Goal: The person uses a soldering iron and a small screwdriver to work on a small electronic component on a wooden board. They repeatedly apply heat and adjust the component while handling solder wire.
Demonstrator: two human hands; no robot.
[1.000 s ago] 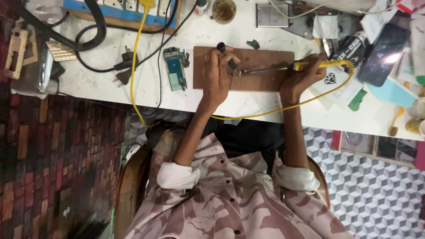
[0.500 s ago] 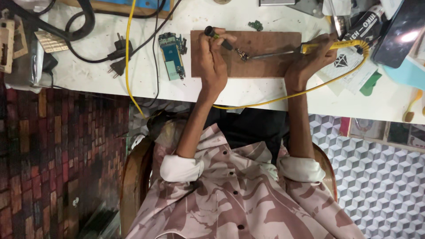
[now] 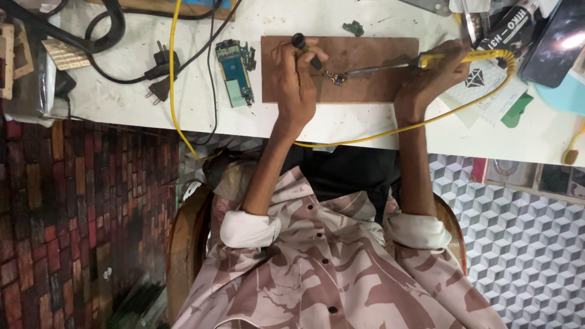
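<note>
Hands unmoved; soldering iron [image 3: 390, 66] lies horizontal, tip pointing left at small component [image 3: 336, 77].

A wooden board [image 3: 365, 79] lies on the table [image 3: 341, 125]. A small component [image 3: 336, 77] sits on the board between the left hand [image 3: 295, 79] and the right hand [image 3: 429, 82]. A circuit board [image 3: 234, 73] lies left of the wooden board, with two plugs [image 3: 159, 76] farther left.

Small circuit part [image 3: 335, 77] lies on brown board [image 3: 365, 85]; yellow-handled soldering iron [image 3: 420, 62] tip touches it; black-handled tool [image 3: 308, 52] tilted alongside.
</note>
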